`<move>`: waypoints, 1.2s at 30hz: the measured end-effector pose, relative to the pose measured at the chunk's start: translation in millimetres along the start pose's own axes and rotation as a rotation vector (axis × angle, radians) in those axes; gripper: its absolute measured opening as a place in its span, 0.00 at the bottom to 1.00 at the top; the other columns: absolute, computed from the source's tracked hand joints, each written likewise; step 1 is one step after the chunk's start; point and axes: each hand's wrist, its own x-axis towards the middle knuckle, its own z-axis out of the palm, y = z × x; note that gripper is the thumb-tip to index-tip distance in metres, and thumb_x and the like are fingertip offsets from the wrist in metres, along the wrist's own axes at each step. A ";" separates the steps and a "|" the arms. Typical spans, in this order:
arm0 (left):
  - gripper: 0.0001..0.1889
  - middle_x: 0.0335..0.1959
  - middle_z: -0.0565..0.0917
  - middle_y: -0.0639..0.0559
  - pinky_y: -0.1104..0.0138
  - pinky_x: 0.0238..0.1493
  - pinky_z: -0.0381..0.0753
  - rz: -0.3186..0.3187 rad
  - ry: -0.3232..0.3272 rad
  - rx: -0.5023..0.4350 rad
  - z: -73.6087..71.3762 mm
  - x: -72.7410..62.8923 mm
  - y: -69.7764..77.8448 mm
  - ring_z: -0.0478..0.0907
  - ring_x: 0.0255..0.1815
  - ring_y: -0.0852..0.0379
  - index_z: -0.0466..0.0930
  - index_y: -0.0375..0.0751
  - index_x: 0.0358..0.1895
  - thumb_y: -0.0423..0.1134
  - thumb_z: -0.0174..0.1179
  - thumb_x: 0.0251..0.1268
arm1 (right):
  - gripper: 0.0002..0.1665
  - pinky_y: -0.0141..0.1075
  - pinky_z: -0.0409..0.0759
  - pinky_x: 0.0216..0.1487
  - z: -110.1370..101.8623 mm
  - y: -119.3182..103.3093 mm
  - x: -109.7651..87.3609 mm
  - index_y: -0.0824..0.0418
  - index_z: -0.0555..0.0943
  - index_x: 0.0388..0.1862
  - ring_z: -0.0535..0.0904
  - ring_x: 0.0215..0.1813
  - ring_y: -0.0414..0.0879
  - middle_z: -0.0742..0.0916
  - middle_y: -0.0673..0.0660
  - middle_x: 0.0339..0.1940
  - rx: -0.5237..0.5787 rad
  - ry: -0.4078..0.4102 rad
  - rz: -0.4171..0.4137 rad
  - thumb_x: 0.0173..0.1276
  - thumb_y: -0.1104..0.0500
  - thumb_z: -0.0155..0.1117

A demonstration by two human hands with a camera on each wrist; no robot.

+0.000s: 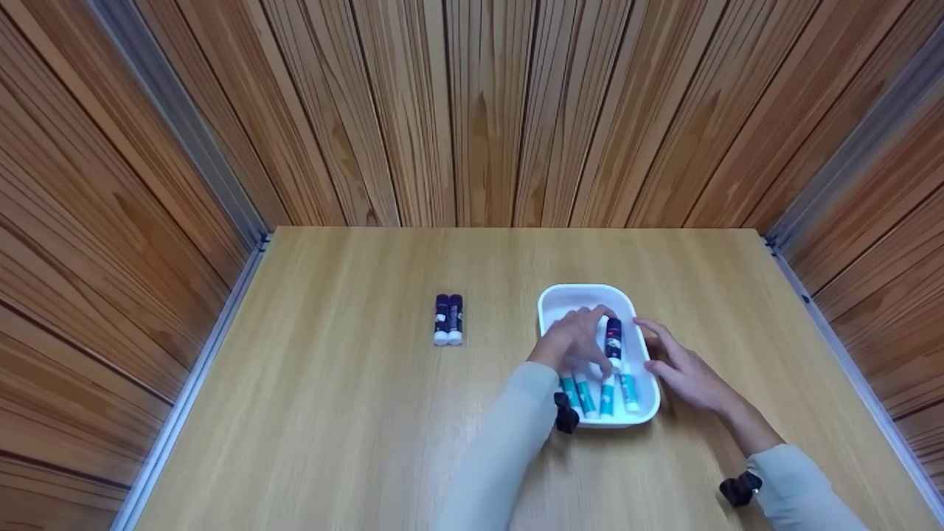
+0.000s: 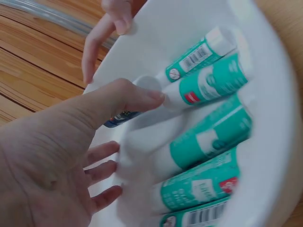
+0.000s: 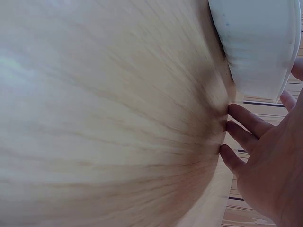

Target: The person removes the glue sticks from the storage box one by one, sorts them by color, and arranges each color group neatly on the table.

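A white tray [image 1: 549,302] holds several teal glue sticks [image 1: 606,397] lying side by side at its near end. Among them, farther in, is a dark purple glue stick [image 1: 613,339] with a white end. My left hand [image 1: 579,339] reaches into the tray and pinches this dark stick between thumb and index finger, one near each end. In the left wrist view the thumb hides part of the dark stick [image 2: 122,117], and the other fingers hang loose. My right hand [image 1: 689,376] touches the tray's right rim with straight fingers; three fingertips [image 3: 227,153] rest by the tabletop.
Two dark purple glue sticks [image 1: 448,320] stand side by side to the left of the tray, white ends toward me. The wooden tabletop [image 1: 332,405] is bounded by plank-patterned walls [image 1: 479,110] at the back and both sides.
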 end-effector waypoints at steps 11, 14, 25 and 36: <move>0.50 0.80 0.79 0.61 0.52 0.89 0.74 -0.029 -0.073 -0.111 -10.0 4.7 3.7 0.77 0.78 0.57 0.63 0.76 0.83 0.48 0.85 0.64 | 0.42 0.83 0.68 0.80 -3.4 -1.7 0.1 0.49 0.50 0.95 0.71 0.84 0.79 0.74 0.77 0.85 -0.002 0.003 -0.020 0.91 0.57 0.54; 0.49 0.79 0.80 0.62 0.52 0.88 0.75 -0.028 -0.084 -0.095 -10.8 4.8 5.2 0.78 0.77 0.57 0.63 0.76 0.82 0.48 0.86 0.63 | 0.42 0.82 0.67 0.81 -3.9 -2.0 -0.3 0.48 0.50 0.95 0.71 0.85 0.78 0.74 0.76 0.85 0.002 0.005 -0.012 0.91 0.57 0.55; 0.47 0.77 0.80 0.59 0.54 0.86 0.77 0.035 -0.151 -0.047 -15.8 0.0 -0.9 0.77 0.74 0.57 0.62 0.74 0.80 0.50 0.84 0.64 | 0.42 0.79 0.71 0.81 0.9 0.2 -0.8 0.50 0.50 0.95 0.74 0.83 0.77 0.76 0.75 0.84 0.013 0.000 -0.008 0.91 0.57 0.55; 0.49 0.85 0.74 0.56 0.51 0.92 0.68 0.211 -0.065 -0.075 -18.0 -1.7 -14.2 0.71 0.88 0.55 0.62 0.62 0.85 0.51 0.83 0.65 | 0.43 0.79 0.67 0.83 -0.4 -1.1 -2.1 0.48 0.49 0.95 0.70 0.86 0.78 0.72 0.75 0.87 0.021 0.001 -0.015 0.91 0.54 0.55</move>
